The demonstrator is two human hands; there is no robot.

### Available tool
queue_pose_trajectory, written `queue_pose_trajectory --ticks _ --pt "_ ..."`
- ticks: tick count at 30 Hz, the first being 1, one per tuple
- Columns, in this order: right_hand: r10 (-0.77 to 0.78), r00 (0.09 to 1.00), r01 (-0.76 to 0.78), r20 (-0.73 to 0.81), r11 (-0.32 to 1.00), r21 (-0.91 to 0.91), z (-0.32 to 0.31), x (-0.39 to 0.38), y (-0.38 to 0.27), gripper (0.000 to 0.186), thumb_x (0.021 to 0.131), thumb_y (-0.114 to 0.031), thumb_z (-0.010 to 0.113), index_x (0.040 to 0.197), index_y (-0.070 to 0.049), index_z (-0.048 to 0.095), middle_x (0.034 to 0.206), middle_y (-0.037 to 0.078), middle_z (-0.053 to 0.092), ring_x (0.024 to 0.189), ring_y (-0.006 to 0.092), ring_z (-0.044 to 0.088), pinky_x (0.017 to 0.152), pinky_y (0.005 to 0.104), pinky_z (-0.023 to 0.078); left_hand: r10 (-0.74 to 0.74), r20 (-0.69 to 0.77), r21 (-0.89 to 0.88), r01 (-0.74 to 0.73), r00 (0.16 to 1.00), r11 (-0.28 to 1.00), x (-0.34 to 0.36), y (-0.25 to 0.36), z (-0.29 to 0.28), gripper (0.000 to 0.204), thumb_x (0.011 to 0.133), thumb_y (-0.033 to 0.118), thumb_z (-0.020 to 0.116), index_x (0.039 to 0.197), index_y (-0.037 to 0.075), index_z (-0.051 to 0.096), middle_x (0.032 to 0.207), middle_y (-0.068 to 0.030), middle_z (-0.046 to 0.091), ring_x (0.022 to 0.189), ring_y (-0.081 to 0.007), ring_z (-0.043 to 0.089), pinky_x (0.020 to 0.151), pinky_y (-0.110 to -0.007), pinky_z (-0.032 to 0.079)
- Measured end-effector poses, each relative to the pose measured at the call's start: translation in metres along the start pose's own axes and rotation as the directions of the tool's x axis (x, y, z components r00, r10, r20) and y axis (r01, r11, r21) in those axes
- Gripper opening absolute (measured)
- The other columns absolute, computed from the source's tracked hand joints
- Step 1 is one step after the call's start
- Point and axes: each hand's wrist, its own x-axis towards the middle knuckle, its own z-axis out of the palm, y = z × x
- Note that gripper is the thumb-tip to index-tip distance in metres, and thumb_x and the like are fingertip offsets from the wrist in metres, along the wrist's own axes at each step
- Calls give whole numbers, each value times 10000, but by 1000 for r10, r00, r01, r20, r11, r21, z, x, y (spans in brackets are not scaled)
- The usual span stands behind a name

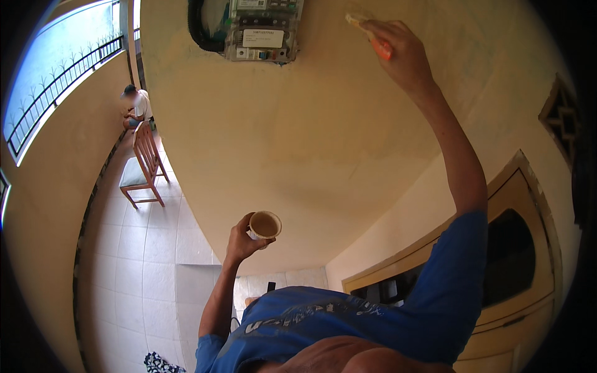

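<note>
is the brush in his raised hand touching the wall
Touching. In the head view the brush, held up by the right hand, has its pale bristle end pressed flat against the cream wall.

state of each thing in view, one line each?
right hand: raised, gripping the brush
brush: orange handle, tip against the wall
left hand: closed around the cup
cup: upright, open, holds tan liquid
meter box: mounted on the wall, cover shut
wooden chair: upright, empty
seated person: sitting at the far end
</note>
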Motion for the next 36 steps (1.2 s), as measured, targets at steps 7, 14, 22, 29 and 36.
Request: queue_pose_trajectory --ticks 7,14,22,29,36 --pt "-25 994 18 110 998 67 -2 -25 -27 289 898 0 745 1166 -108 738 1069 48 756 959 230 696 799 351 585 -26 -2 -7 26 1000 1000 -1 1 1 838 655 308 987 1331 -21 618 1193 -180 739 1122 -300 726 968 -424 584" --pt "-129 945 107 -300 990 -88 -14 77 31 281 956 -40 700 1234 -4 723 1230 164 734 1113 293 696 928 390 573 -41 -29 -3 41 999 999 -6 2 -5 821 662 302 977 1328 -18 619 1192 -164 745 1145 -289 721 989 -441 575" --pt "-272 943 239 -193 954 -179 -1 142 56 378 887 21 673 1263 -3 702 1237 149 732 1152 289 675 991 397 554 -52 24 -21 53 998 998 -2 5 3 809 663 285 973 1331 -10 623 1198 -154 746 1144 -279 721 997 -445 572" --pt "-338 933 311 -125 931 -190 47 46 24 361 857 -35 752 1216 -65 723 1181 74 742 1096 249 687 908 358 591 -60 28 14 59 998 998 -7 -4 -2 825 663 316 977 1332 -11 622 1201 -156 744 1144 -278 721 995 -446 575" --pt "-267 961 276 78 949 -152 57 -37 -27 415 821 -32 768 1227 -103 722 1241 10 720 1125 201 666 880 306 614 -55 48 -9 56 997 998 -8 -2 -3 819 673 315 972 1337 -11 619 1197 -158 743 1152 -277 718 1003 -450 576"
